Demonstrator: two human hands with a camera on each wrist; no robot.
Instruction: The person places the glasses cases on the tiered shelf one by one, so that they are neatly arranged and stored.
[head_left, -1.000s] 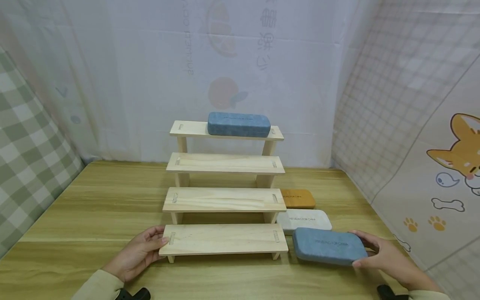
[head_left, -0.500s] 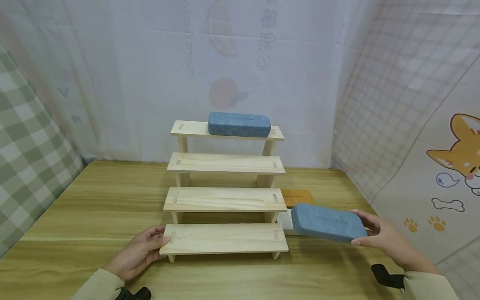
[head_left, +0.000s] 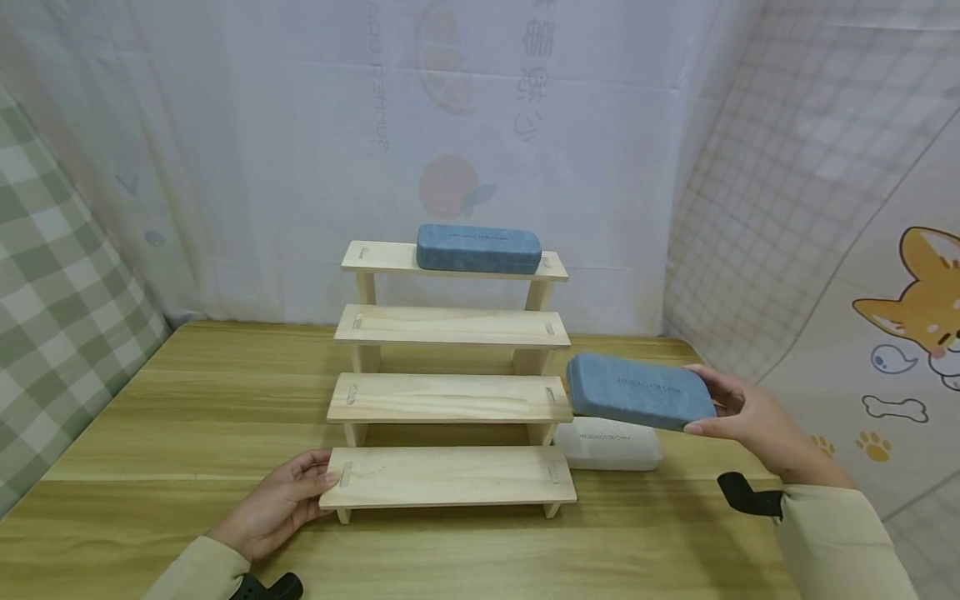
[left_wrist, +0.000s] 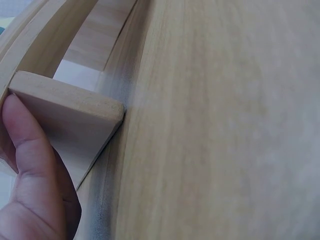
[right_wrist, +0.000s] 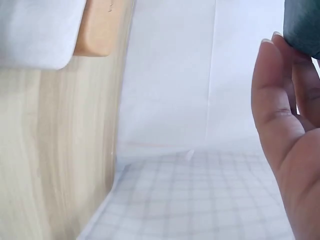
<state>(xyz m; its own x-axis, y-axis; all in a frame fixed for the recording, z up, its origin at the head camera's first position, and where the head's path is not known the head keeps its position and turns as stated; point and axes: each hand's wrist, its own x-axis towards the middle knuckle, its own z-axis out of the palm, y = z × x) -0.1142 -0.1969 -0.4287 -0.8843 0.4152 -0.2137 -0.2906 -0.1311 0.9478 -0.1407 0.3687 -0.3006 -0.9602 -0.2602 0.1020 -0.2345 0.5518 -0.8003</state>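
My right hand (head_left: 757, 425) grips the right end of a blue glasses case (head_left: 641, 392), thumb in front and fingers behind. It holds the case in the air beside the right ends of the middle steps. In the right wrist view only a dark corner of this case (right_wrist: 302, 25) shows. A four-tier wooden display stand (head_left: 450, 479) stands on the table. My left hand (head_left: 281, 504) holds the left end of its lowest step, the thumb on top. A second blue glasses case (head_left: 478, 249) lies on the top step.
A white case (head_left: 611, 446) lies on the table right of the stand. Behind it an orange case (right_wrist: 102, 27) shows in the right wrist view; the raised blue case mostly hides it from the head view. A white cloth (head_left: 262, 167) hangs behind the table.
My right hand has lifted the blue glasses case off the table, moving it up, away from me and slightly left, past the white case. My left hand stays on the stand.
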